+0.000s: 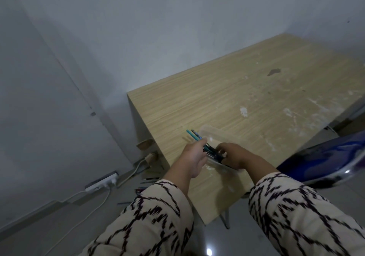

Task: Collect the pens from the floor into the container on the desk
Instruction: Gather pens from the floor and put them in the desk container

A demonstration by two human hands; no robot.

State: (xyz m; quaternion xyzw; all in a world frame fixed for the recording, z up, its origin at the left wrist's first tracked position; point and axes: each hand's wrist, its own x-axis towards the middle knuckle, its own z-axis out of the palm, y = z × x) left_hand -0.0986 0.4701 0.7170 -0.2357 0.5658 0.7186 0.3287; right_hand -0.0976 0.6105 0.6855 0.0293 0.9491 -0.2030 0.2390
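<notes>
Pens point(199, 140), a bunch of thin sticks w/ teal, blue and dark barrels, are clamped in the left hand point(192, 157); tips stick out up-left past the knuckles, other ends run down-right toward the right hand point(230, 154). Bunch lies over the near-left rim of the clear plastic rectangular container point(221, 135), partly inside it; can't tell how many pens there are.

Right hand is just right of the left, fingers curled down onto the lower ends of the pens and the container's near edge. Whether it's gripping the pens, the rim, or just pressing on them can't be told — blurred. Both hands nearly touching, w/ the pens between them.

Container sits on the light wood-grain desk point(266, 89), near its front-left corner, directly under and beyond the hands. Desk top has white smears and a dark stain further out past the hands.

More loose pens on the floor point(150, 178) lie below-left of the left hand, beside the desk's side panel; small and dim, colours unclear. White power strip point(102, 180) w/ cables is further left of those, by the wall. Blue glossy chair point(324, 161) w/ chrome edge sits right of the right forearm. Both sleeves are beige w/ black zigzag print.
</notes>
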